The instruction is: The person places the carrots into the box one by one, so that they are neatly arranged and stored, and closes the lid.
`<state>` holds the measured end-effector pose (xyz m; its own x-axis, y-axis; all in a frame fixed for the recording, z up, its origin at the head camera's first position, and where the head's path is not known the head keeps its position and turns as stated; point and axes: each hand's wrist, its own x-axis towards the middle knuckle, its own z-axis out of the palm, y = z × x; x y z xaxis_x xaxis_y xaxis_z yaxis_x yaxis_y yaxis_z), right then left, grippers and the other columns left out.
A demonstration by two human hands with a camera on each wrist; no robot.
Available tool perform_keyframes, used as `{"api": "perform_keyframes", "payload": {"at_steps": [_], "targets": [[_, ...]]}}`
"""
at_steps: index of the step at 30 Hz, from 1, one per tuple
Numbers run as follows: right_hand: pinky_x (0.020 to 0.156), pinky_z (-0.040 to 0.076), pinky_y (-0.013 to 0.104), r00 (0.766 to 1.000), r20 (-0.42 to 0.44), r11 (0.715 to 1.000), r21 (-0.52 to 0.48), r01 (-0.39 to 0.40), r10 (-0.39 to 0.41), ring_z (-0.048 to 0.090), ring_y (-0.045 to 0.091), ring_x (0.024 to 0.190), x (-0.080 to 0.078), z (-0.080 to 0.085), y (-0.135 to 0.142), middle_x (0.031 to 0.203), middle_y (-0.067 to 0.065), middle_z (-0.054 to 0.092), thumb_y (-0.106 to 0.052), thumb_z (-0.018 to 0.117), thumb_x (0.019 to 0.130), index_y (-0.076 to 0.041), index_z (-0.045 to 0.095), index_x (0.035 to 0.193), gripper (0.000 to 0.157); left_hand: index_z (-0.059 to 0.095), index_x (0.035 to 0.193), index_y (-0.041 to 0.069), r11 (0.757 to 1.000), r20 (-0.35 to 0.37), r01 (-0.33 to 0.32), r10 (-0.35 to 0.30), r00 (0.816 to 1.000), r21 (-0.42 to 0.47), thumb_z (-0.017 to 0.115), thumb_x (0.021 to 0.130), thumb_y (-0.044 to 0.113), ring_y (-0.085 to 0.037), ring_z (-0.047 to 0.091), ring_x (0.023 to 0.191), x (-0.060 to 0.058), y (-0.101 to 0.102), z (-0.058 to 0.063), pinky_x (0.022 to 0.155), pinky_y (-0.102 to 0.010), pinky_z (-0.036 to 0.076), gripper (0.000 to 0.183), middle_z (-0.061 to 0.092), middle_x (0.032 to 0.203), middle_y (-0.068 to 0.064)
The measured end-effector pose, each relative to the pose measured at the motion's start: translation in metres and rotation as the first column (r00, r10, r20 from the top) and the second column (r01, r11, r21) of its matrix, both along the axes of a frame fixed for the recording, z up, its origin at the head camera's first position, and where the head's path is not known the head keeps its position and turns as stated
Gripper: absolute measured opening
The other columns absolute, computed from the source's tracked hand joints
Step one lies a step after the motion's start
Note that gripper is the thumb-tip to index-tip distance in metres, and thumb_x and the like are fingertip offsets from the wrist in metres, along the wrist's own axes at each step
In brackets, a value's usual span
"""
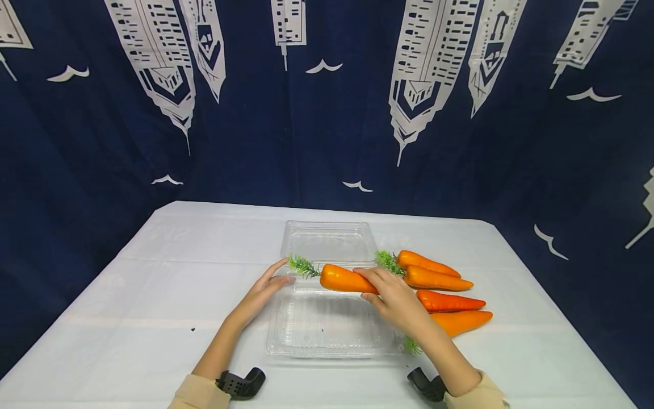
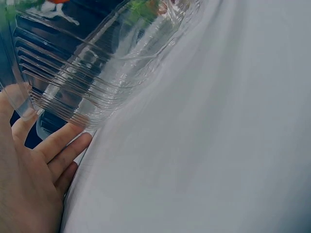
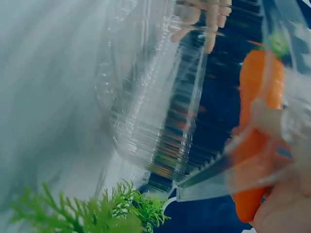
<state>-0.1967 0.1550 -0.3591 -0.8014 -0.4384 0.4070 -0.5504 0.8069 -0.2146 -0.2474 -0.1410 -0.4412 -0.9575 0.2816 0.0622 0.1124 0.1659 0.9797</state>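
Observation:
Over the clear plastic container [image 1: 332,335], my right hand [image 1: 395,298] grips an orange carrot [image 1: 343,278] by its tapered half. The carrot's green leafy top [image 1: 305,267] points left. In the right wrist view the same carrot [image 3: 255,141] lies against the fingers, partly seen through the clear plastic. My left hand [image 1: 265,289] touches the container's left side near the hinge, its fingers fairly straight. The left wrist view shows those fingers [image 2: 58,143] against the ribbed wall [image 2: 63,92]. The container's lid [image 1: 329,241] lies folded open at the back.
Several more carrots, among them a redder one [image 1: 449,301], lie right of the container with tips pointing right. Green leaves [image 1: 411,345] stick out by its front right corner. A white cloth [image 1: 168,295] covers the table; a dark blue patterned curtain [image 1: 327,142] hangs behind.

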Motion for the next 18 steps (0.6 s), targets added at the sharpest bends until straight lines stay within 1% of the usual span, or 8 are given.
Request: {"api": "perform_keyframes", "payload": {"at_steps": [8, 15, 18], "targets": [[0.087, 0.047, 0.045, 1.0, 0.01, 0.999, 0.037, -0.005, 0.004, 0.058, 0.024, 0.103, -0.009, -0.007, -0.007, 0.111, 0.001, 0.063, -0.019, 0.069, 0.08, -0.017, 0.056, 0.123, 0.045, 0.028, 0.14, 0.033, 1.0, 0.004, -0.011, 0.011, 1.0, -0.012, 0.048, 0.091, 0.038, -0.028, 0.049, 0.121, 0.0, 0.001, 0.001, 0.108, -0.058, 0.018, 0.053, 0.06, 0.121, -0.01], [0.086, 0.047, 0.043, 0.999, 0.042, 0.999, 0.042, -0.013, 0.011, 0.059, 0.023, 0.099, -0.015, -0.009, -0.011, 0.108, 0.002, 0.063, -0.017, 0.068, 0.08, -0.016, 0.055, 0.122, 0.044, 0.029, 0.14, 0.033, 1.0, 0.006, -0.02, 0.02, 1.0, -0.019, 0.049, 0.09, 0.039, -0.027, 0.049, 0.121, 0.0, 0.002, 0.001, 0.108, -0.06, 0.017, 0.054, 0.061, 0.12, -0.008], [0.09, 0.046, 0.045, 0.998, 0.06, 0.999, 0.043, -0.02, 0.017, 0.059, 0.024, 0.099, -0.018, -0.011, -0.012, 0.108, 0.003, 0.063, -0.016, 0.068, 0.08, -0.016, 0.056, 0.122, 0.043, 0.028, 0.141, 0.032, 0.999, -0.001, -0.016, 0.016, 1.0, -0.028, 0.048, 0.091, 0.039, -0.028, 0.049, 0.121, 0.0, 0.002, 0.001, 0.107, -0.061, 0.017, 0.055, 0.061, 0.12, -0.009]]}}
